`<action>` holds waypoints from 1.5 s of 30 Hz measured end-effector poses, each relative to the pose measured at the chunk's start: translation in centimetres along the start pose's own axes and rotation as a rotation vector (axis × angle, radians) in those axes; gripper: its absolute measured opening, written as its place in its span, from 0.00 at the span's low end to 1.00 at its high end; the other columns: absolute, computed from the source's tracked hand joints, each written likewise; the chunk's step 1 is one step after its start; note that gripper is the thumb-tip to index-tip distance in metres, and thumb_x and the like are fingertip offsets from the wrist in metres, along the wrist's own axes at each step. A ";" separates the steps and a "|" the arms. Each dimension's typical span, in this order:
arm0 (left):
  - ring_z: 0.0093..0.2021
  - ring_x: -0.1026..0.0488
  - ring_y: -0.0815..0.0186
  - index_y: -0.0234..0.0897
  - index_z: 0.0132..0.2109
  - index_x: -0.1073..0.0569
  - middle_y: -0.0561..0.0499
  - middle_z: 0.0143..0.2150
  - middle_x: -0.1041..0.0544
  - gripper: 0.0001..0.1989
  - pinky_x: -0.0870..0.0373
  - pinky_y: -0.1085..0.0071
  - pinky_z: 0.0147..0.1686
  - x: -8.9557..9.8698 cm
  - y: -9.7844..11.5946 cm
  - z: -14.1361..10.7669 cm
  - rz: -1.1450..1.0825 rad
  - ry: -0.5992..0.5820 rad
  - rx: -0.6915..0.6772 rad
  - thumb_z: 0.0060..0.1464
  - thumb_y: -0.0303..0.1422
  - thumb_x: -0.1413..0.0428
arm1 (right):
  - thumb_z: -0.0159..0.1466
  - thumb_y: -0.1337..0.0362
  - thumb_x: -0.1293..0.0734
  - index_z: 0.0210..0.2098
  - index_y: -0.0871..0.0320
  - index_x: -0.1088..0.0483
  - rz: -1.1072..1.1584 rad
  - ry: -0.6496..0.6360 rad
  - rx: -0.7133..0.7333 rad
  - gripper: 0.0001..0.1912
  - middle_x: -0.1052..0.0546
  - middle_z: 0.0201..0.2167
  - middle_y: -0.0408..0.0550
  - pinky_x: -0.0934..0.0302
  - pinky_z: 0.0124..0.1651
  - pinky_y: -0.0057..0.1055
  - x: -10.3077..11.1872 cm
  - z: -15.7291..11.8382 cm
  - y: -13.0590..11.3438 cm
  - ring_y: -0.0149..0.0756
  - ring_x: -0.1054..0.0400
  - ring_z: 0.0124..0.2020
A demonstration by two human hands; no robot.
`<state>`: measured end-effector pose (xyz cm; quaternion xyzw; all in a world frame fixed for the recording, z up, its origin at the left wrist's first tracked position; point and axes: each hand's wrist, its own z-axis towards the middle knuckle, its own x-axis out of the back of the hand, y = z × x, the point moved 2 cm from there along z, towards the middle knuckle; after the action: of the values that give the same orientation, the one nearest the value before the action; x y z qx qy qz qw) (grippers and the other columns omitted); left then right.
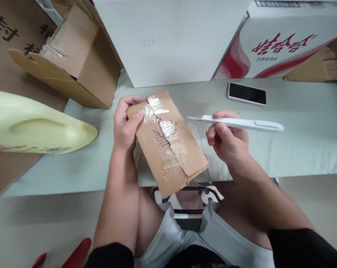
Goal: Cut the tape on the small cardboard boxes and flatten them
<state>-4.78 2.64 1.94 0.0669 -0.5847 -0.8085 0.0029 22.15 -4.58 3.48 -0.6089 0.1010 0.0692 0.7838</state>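
My left hand (pixel 127 121) grips the upper left corner of a small brown cardboard box (pixel 168 145), thumb on its top face. The box is tilted and held above my lap, partly over the edge of the cloth-covered surface. Scraps of clear tape (pixel 168 129) run along its seam, and the cardboard beside the seam is scuffed and torn. In my right hand (pixel 229 137) is a white craft knife (pixel 243 123), pinched between thumb and fingers. Its thin blade points left at the box, a short gap away from it.
A phone (pixel 247 94) lies on the pale green cloth (pixel 299 137). Behind stand a white box (pixel 174 41), a red-and-white printed carton (pixel 282 44) and an opened cardboard box (pixel 81 63). At left is a pale yellow rounded object (pixel 40 123). Red objects (pixel 76 255) lie on the floor.
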 end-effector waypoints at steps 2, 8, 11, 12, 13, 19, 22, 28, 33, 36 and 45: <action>0.35 0.32 0.64 0.40 0.42 0.19 0.50 0.39 0.24 0.24 0.36 0.67 0.34 -0.1 0.0 0.0 -0.006 0.007 -0.013 0.43 0.50 0.26 | 0.63 0.49 0.22 0.37 0.52 0.24 -0.062 0.073 0.088 0.15 0.31 0.18 0.34 0.45 0.19 0.25 -0.3 -0.2 -0.6 0.25 0.39 0.16; 0.34 0.32 0.64 0.39 0.44 0.20 0.50 0.38 0.25 0.27 0.35 0.67 0.33 -0.1 -0.1 0.0 0.009 -0.004 -0.034 0.44 0.52 0.27 | 0.66 0.49 0.24 0.27 0.51 0.34 -0.101 0.126 0.191 0.21 0.37 0.15 0.32 0.48 0.16 0.26 -0.8 -0.8 -2.5 0.24 0.46 0.13; 0.34 0.32 0.64 0.40 0.43 0.21 0.50 0.38 0.25 0.25 0.36 0.66 0.32 -0.2 0.0 0.0 0.017 -0.008 -0.014 0.44 0.51 0.28 | 0.70 0.55 0.27 0.34 0.50 0.26 -0.229 0.021 0.236 0.10 0.28 0.18 0.35 0.44 0.16 0.26 -1.5 -1.9 -4.3 0.26 0.38 0.14; 0.33 0.32 0.64 0.41 0.43 0.21 0.50 0.38 0.25 0.24 0.36 0.67 0.32 -0.2 0.0 -0.1 0.013 -0.001 -0.004 0.44 0.50 0.28 | 0.71 0.57 0.28 0.37 0.50 0.23 -0.311 -0.043 0.266 0.07 0.24 0.21 0.38 0.42 0.17 0.26 -1.8 -2.3 -4.9 0.28 0.34 0.16; 0.33 0.32 0.64 0.41 0.42 0.20 0.51 0.37 0.25 0.23 0.36 0.67 0.31 -0.3 0.0 -0.1 0.009 0.008 0.008 0.43 0.49 0.28 | 0.71 0.60 0.28 0.38 0.50 0.22 -0.399 -0.110 0.303 0.04 0.20 0.24 0.40 0.39 0.19 0.27 -2.2 -2.7 -5.6 0.29 0.30 0.18; 0.33 0.35 0.64 0.42 0.42 0.22 0.50 0.38 0.27 0.22 0.39 0.65 0.33 -0.6 0.2 -0.3 -0.025 -0.003 0.025 0.45 0.48 0.28 | 0.69 0.64 0.27 0.40 0.50 0.20 -0.751 -0.308 0.489 0.02 0.18 0.24 0.42 0.31 0.24 0.29 -3.8 -4.3 -7.3 0.32 0.27 0.20; 0.33 0.35 0.63 0.43 0.41 0.21 0.50 0.37 0.27 0.19 0.39 0.65 0.33 -0.8 0.4 -0.3 -0.024 0.018 0.048 0.44 0.45 0.29 | 0.70 0.64 0.28 0.42 0.51 0.19 -0.822 -0.311 0.488 0.04 0.17 0.25 0.43 0.29 0.26 0.31 -3.8 -4.5 -7.3 0.33 0.25 0.22; 0.32 0.34 0.64 0.42 0.40 0.20 0.50 0.37 0.26 0.17 0.39 0.65 0.32 -1.0 0.6 -0.3 -0.020 0.029 0.062 0.42 0.40 0.30 | 0.69 0.66 0.27 0.40 0.53 0.21 -0.849 -0.319 0.526 0.02 0.18 0.24 0.43 0.31 0.25 0.29 -3.9 -4.3 -7.4 0.30 0.27 0.20; 0.32 0.34 0.64 0.41 0.42 0.21 0.50 0.37 0.26 0.16 0.40 0.64 0.32 -1.0 0.4 -0.4 -0.040 0.008 0.051 0.45 0.40 0.31 | 0.68 0.67 0.27 0.38 0.55 0.25 -0.829 -0.313 0.565 0.03 0.22 0.21 0.41 0.37 0.22 0.27 -4.3 -4.2 -6.7 0.28 0.31 0.18; 0.32 0.34 0.64 0.40 0.42 0.22 0.50 0.37 0.26 0.17 0.39 0.64 0.33 -1.0 0.4 -0.4 -0.034 -0.003 0.040 0.46 0.40 0.31 | 0.67 0.68 0.28 0.37 0.54 0.27 -0.848 -0.317 0.562 0.05 0.25 0.20 0.39 0.39 0.22 0.27 -4.4 -4.3 -6.3 0.28 0.34 0.18; 0.33 0.33 0.64 0.41 0.42 0.22 0.50 0.37 0.25 0.17 0.38 0.65 0.33 -0.9 0.0 -0.5 -0.037 0.006 0.088 0.44 0.41 0.32 | 0.63 0.73 0.33 0.30 0.52 0.37 -0.767 -0.417 0.456 0.11 0.35 0.19 0.34 0.49 0.21 0.26 -5.0 -4.3 -5.8 0.25 0.46 0.18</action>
<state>-3.80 2.28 1.88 0.0801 -0.6185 -0.7816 -0.0131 18.35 -10.15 9.14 -0.3884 -0.2771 -0.1276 0.8695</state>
